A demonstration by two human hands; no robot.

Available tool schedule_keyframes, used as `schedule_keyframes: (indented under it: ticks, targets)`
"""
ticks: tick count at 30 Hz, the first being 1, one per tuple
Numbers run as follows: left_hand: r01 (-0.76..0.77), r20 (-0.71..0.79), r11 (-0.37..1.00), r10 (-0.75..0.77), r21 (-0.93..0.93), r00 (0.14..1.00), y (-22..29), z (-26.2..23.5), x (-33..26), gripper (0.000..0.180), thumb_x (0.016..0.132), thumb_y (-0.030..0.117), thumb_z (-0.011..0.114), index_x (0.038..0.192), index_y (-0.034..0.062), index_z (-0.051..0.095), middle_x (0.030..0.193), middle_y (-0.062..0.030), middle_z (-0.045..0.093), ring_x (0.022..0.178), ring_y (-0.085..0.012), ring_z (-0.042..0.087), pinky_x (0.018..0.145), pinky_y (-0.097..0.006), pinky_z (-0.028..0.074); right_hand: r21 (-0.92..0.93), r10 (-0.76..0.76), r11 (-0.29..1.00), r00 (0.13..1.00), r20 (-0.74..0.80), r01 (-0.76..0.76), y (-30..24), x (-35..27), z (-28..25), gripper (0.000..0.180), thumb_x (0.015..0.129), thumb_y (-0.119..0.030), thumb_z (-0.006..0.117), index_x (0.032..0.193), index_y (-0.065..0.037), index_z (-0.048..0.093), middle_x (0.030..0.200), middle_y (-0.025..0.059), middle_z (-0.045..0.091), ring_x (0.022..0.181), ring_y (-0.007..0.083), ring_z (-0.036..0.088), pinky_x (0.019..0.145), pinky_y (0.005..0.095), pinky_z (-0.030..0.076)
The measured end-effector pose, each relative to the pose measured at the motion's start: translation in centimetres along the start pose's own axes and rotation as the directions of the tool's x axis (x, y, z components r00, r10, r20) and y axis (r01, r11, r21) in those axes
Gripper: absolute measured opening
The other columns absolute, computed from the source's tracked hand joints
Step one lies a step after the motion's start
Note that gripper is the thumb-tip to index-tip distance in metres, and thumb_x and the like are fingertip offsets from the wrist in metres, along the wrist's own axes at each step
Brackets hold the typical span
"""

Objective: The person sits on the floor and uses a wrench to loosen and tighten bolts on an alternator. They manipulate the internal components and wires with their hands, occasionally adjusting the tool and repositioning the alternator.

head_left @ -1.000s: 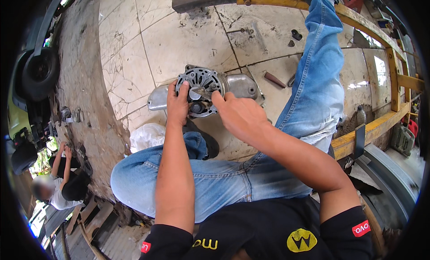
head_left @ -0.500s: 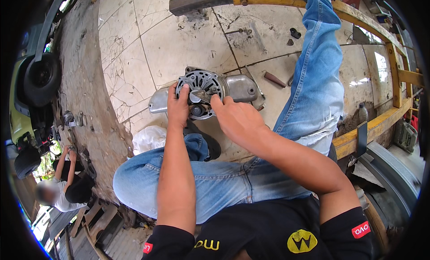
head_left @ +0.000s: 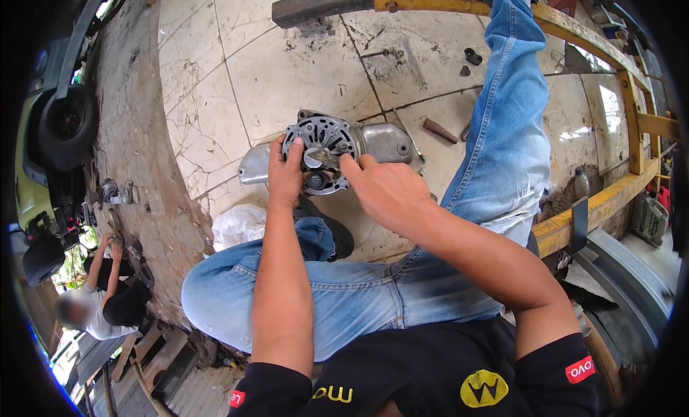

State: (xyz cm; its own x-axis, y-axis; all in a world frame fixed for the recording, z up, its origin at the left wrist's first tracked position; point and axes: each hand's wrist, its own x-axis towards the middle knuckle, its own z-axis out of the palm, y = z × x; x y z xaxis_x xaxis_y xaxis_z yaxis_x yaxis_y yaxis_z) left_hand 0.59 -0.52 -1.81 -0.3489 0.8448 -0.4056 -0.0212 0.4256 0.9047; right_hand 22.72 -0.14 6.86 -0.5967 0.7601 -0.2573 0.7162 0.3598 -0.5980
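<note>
A round, slotted metal alternator (head_left: pixel 333 135) sits on a long silvery metal part (head_left: pixel 387 144) on the tiled floor in front of me. My left hand (head_left: pixel 286 176) is closed on the alternator's left rim, the thumb lying over its face. In my right hand (head_left: pixel 387 193) is a short flat blade (head_left: pixel 327 158), like a knife or scraper; the fingers wrap round its handle and hide it. The blade points left, its tip at the round cap in the middle of the alternator. Whether the tip presses on the cap is too small to tell.
A brown tapered handle-like piece (head_left: pixel 440 130) and a thin metal rod (head_left: pixel 409 133) lie to the right. Beyond are small dark parts (head_left: pixel 472 57). A yellow metal frame (head_left: pixel 624 184) borders the right side. White plastic (head_left: pixel 240 225) lies by my leg. Another person (head_left: pixel 104 302) sits far left.
Both hands keep their grip on the alternator and the blade. Only a very slight shift of the view and the right hand shows.
</note>
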Motion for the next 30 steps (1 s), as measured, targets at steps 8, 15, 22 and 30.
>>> schedule_keyframes:
  ticks: [8, 15, 22, 30]
  targets:
    - [0.0, -0.009, 0.999, 0.0, -0.033, 1.0, -0.6, -0.1, 0.2, 0.044, 0.096, 0.031, 0.066, 0.128, 0.0027, 0.054, 0.111, -0.009, 0.065, 0.097, -0.0144, 0.06, 0.086, -0.03, 0.05, 0.053, 0.065, 0.996, 0.998, 0.019, -0.066, -1.1, 0.1, 0.2, 0.037, 0.087, -0.003, 0.054, 0.123, 0.002, 0.049, 0.094, 0.0225, 0.064, 0.078, 0.0417, 0.068, 0.066, 0.0501, 0.055]
    - [0.05, -0.009, 0.999, -0.05, -0.003, 0.999, 0.5, 0.2, -0.1, 0.044, 0.096, 0.034, 0.066, 0.126, 0.0031, 0.056, 0.109, -0.0082, 0.065, 0.095, -0.0143, 0.059, 0.085, -0.029, 0.05, 0.149, 0.046, 0.988, 0.999, 0.025, -0.049, -0.6, 0.4, 0.3, 0.023, 0.085, -0.004, 0.056, 0.106, 0.004, 0.051, 0.09, 0.0263, 0.066, 0.081, 0.0433, 0.069, 0.068, 0.0505, 0.056]
    - [0.01, -0.013, 0.999, -0.01, 0.039, 1.0, -0.2, 0.1, 0.0, 0.048, 0.096, 0.034, 0.067, 0.127, 0.0012, 0.054, 0.11, -0.0102, 0.065, 0.095, -0.0153, 0.06, 0.083, -0.03, 0.051, 0.251, 0.08, 0.965, 0.997, -0.011, -0.074, -1.1, 1.1, 0.9, 0.019, 0.082, -0.001, 0.055, 0.097, 0.007, 0.047, 0.079, 0.0322, 0.064, 0.077, 0.0487, 0.066, 0.07, 0.0546, 0.053]
    - [0.008, -0.041, 0.999, -0.007, 0.032, 0.999, -0.4, 0.1, 0.1, 0.056, 0.094, 0.036, 0.068, 0.132, -0.0006, 0.051, 0.112, -0.0138, 0.064, 0.099, -0.0181, 0.06, 0.085, -0.031, 0.051, 0.33, 0.146, 0.935, 0.989, -0.012, -0.134, -2.5, 1.4, 1.1, 0.02, 0.081, -0.001, 0.053, 0.098, 0.008, 0.047, 0.081, 0.0349, 0.064, 0.081, 0.0512, 0.065, 0.073, 0.0566, 0.052]
